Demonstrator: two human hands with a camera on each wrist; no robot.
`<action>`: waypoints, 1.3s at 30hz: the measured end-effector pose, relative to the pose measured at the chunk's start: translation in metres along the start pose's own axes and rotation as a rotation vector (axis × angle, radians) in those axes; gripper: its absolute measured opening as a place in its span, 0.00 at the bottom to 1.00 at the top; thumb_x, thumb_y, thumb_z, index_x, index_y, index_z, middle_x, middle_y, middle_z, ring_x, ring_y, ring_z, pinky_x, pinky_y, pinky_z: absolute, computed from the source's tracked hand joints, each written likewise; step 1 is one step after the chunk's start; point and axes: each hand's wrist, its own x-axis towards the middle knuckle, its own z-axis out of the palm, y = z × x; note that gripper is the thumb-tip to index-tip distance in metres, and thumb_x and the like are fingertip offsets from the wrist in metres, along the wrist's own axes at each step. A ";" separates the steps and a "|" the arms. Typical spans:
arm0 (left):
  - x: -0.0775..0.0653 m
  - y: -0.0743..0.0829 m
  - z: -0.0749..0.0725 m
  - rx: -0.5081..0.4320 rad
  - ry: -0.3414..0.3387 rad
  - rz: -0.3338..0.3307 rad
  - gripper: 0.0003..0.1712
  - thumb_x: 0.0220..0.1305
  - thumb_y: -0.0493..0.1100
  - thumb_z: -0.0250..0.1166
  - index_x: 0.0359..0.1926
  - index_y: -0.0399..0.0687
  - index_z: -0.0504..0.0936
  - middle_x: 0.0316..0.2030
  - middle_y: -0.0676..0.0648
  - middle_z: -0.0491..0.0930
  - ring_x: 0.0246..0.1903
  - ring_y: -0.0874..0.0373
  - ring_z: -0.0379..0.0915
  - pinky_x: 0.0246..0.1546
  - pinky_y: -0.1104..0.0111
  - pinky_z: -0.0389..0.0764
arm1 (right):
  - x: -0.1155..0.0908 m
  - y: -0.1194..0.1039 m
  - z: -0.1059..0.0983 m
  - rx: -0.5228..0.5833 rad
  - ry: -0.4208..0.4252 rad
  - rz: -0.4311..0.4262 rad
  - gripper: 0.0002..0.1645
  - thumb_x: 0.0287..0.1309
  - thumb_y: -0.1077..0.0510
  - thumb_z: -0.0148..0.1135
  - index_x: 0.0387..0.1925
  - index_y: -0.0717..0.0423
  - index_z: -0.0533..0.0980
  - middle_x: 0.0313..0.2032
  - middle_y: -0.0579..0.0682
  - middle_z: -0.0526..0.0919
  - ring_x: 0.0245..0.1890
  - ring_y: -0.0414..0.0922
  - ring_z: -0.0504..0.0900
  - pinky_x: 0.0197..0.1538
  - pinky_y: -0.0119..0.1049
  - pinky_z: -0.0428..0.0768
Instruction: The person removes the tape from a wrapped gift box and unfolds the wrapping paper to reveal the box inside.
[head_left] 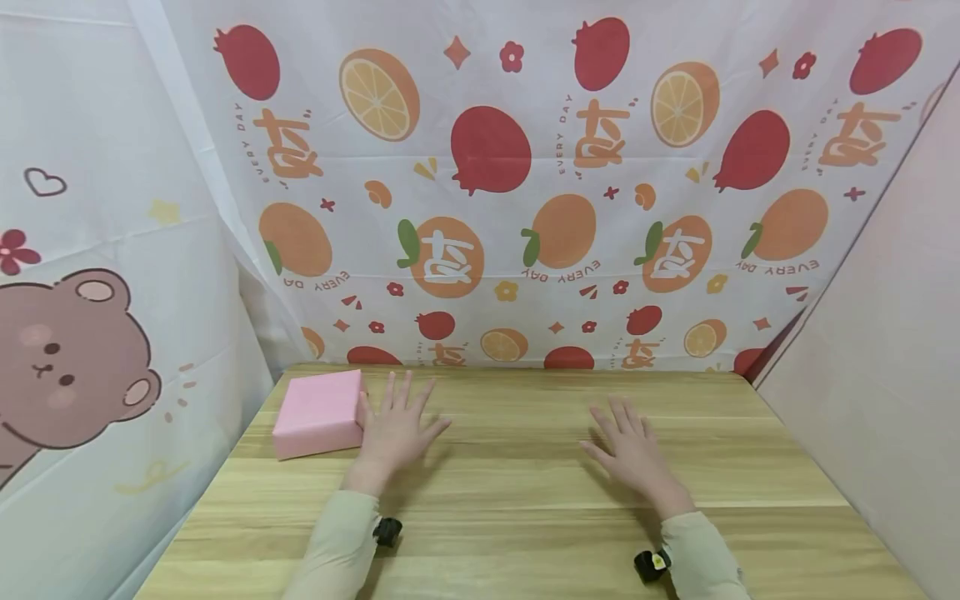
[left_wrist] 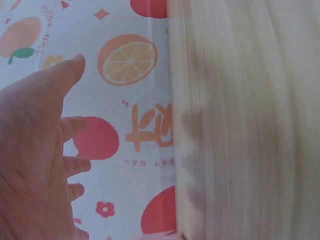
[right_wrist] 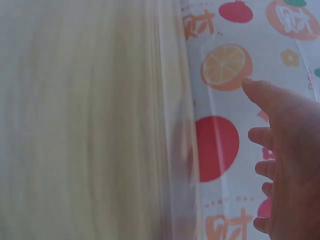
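Note:
My left hand (head_left: 395, 433) is spread over the left half of the wooden table (head_left: 517, 467), palm down. Just left of it lies a pink box (head_left: 318, 412), whose right side is partly covered by the little finger; whether they touch I cannot tell. Over the right half, my right hand (head_left: 633, 450) is likewise spread and holds nothing. Both wrist views show the left hand (left_wrist: 35, 145) and the right hand (right_wrist: 295, 155) with fingers apart and nothing between them.
Behind the table's far edge hangs a white curtain (head_left: 480, 75) printed with fruit. A bear-print curtain (head_left: 82, 200) borders the left side, and a pale plain wall (head_left: 870, 333) stands on the right. Dark wrist cameras sit on both sleeves.

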 end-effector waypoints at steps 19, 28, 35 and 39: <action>-0.032 -0.048 -0.029 -0.004 0.042 -0.011 0.46 0.62 0.76 0.50 0.75 0.60 0.57 0.76 0.37 0.46 0.75 0.36 0.35 0.64 0.27 0.29 | 0.025 -0.057 0.013 -0.030 -0.062 -0.141 0.43 0.64 0.30 0.49 0.74 0.43 0.56 0.76 0.57 0.50 0.77 0.59 0.46 0.72 0.64 0.52; -0.035 -0.078 -0.040 -0.039 0.069 -0.042 0.47 0.63 0.73 0.51 0.75 0.56 0.56 0.75 0.34 0.49 0.73 0.30 0.38 0.61 0.24 0.30 | 0.039 -0.090 0.020 -0.025 -0.085 -0.210 0.44 0.64 0.29 0.47 0.75 0.42 0.55 0.77 0.54 0.48 0.77 0.57 0.45 0.74 0.63 0.50; -0.038 -0.095 -0.051 -0.045 0.054 -0.084 0.48 0.64 0.72 0.52 0.75 0.51 0.55 0.74 0.29 0.47 0.73 0.28 0.35 0.59 0.23 0.32 | 0.049 -0.116 0.024 -0.008 -0.121 -0.241 0.44 0.64 0.27 0.44 0.75 0.40 0.54 0.77 0.54 0.47 0.77 0.57 0.44 0.74 0.62 0.49; -0.038 -0.103 -0.054 -0.048 0.053 -0.102 0.48 0.64 0.71 0.54 0.74 0.48 0.55 0.73 0.27 0.47 0.73 0.28 0.34 0.58 0.22 0.32 | 0.054 -0.130 0.027 0.011 -0.141 -0.266 0.44 0.64 0.27 0.43 0.76 0.38 0.51 0.77 0.54 0.47 0.78 0.55 0.43 0.74 0.61 0.49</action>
